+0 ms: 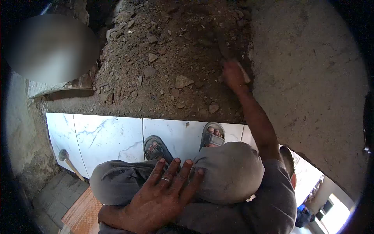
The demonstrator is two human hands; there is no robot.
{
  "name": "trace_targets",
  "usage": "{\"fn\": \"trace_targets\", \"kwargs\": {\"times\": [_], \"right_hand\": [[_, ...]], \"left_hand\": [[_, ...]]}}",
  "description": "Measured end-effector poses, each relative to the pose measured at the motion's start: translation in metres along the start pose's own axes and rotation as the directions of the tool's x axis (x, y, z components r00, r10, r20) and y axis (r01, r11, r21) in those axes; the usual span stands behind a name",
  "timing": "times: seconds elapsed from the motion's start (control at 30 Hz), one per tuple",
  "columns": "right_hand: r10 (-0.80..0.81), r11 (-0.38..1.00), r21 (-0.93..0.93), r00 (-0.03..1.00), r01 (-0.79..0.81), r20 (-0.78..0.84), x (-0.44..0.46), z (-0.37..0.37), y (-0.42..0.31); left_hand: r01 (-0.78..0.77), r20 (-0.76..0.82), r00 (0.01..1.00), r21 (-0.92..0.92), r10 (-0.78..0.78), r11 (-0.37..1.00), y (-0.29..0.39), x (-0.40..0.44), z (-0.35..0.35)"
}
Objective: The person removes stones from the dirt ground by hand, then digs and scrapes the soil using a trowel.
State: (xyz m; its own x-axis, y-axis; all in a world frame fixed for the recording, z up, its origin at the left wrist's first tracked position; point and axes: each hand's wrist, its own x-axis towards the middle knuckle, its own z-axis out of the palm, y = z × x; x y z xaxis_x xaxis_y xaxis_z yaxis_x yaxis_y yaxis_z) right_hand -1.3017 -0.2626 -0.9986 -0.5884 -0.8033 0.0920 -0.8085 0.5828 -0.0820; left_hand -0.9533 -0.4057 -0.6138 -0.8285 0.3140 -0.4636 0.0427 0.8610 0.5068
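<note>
My right hand [235, 77] reaches out over the loose soil [171, 46] near the right-hand wall, its fingers wrapped round a tool with a pale handle. The long dark blade [223, 45] points away from me and looks like a trowel, though motion smears it. Soil lies directly under the blade. My left hand [159, 191] rests at my lap between the knees, palm down and fingers spread, with a ring on one finger. Nothing is in it.
White marbled tiles [109, 134] lie under my sandalled feet and border the soil. A mallet [68, 160] with a wooden handle is at the left. Stones [183, 82] are scattered in the soil. A rough grey wall [307, 78] rises at the right. An orange textured panel [83, 212] lies lower left.
</note>
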Motion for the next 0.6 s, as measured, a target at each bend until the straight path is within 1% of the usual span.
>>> {"fn": "trace_targets", "kwargs": {"times": [0.03,0.07,0.1,0.13,0.17,0.2,0.23,0.27,0.3,0.33,0.37,0.4,0.43,0.5,0.53,0.57,0.6], "right_hand": [[-0.164,0.985,0.074,0.978,0.156,0.129,0.0,0.001,-0.003],[-0.165,0.985,0.075,0.977,0.157,0.131,-0.008,0.002,-0.007],[-0.259,0.96,-0.068,0.953,0.272,0.159,-0.018,0.002,-0.014],[-0.344,0.902,-0.202,0.918,0.382,0.199,-0.023,0.007,-0.018],[-0.349,0.902,-0.195,0.916,0.385,0.196,-0.019,0.012,-0.016],[-0.219,0.964,-0.08,0.926,0.254,0.308,-0.014,0.017,-0.011],[-0.097,0.995,0.018,0.896,0.099,0.433,-0.013,0.02,-0.011],[-0.1,0.995,0.026,0.895,0.099,0.435,-0.014,0.024,-0.016],[-0.168,0.971,0.214,0.938,0.105,0.304,-0.009,0.029,-0.022],[-0.203,0.912,0.391,0.967,0.128,0.156,-0.005,0.031,-0.031],[-0.222,0.889,0.449,0.944,0.093,0.244,0.003,0.02,-0.051],[-0.246,0.865,0.499,0.916,0.059,0.318,0.013,0.005,-0.077],[-0.298,0.806,0.59,0.892,0.045,0.339,0.021,0.0,-0.099],[-0.426,0.776,0.601,0.861,0.191,0.277,0.03,-0.003,-0.136],[-0.48,0.825,0.446,0.846,0.347,0.23,0.024,0.009,-0.142],[-0.532,0.837,0.264,0.827,0.48,0.183,0.017,0.022,-0.148],[-0.564,0.821,0.007,0.81,0.571,0.162,0.01,0.032,-0.151]], "left_hand": [[0.015,0.013,1.0,-0.021,-0.015,1.0,0.0,0.0,0.0],[0.016,0.014,1.0,-0.023,-0.016,1.0,-0.001,-0.001,0.002],[0.002,-0.006,1.0,-0.014,-0.003,1.0,-0.004,-0.001,0.005],[-0.009,-0.023,1.0,-0.005,0.009,1.0,-0.006,-0.002,0.006],[-0.001,-0.021,1.0,-0.005,0.001,1.0,-0.005,-0.002,0.005],[0.015,-0.002,1.0,-0.049,-0.015,0.999,-0.003,-0.001,0.001],[0.03,0.02,0.999,-0.096,-0.028,0.995,-0.002,0.0,0.0],[0.035,0.027,0.999,-0.097,-0.032,0.995,-0.002,-0.001,0.001],[-0.002,0.046,0.999,-0.039,0.003,0.999,-0.003,0.0,0.002],[-0.044,0.069,0.997,0.022,0.042,0.999,-0.003,0.0,0.002],[-0.047,0.072,0.996,0.033,0.045,0.998,-0.002,0.0,0.002],[-0.042,0.061,0.997,0.0,0.042,0.999,-0.002,0.001,0.001],[-0.038,0.043,0.998,-0.02,0.039,0.999,-0.003,0.003,-0.001],[-0.04,0.038,0.999,0.038,0.039,0.998,-0.005,0.002,0.004],[-0.039,0.046,0.998,0.055,0.036,0.998,-0.005,0.002,0.006],[-0.046,0.028,0.999,0.092,0.044,0.995,-0.004,0.003,0.005],[-0.017,0.018,1.0,0.014,0.016,1.0,-0.003,0.004,0.004]]}}
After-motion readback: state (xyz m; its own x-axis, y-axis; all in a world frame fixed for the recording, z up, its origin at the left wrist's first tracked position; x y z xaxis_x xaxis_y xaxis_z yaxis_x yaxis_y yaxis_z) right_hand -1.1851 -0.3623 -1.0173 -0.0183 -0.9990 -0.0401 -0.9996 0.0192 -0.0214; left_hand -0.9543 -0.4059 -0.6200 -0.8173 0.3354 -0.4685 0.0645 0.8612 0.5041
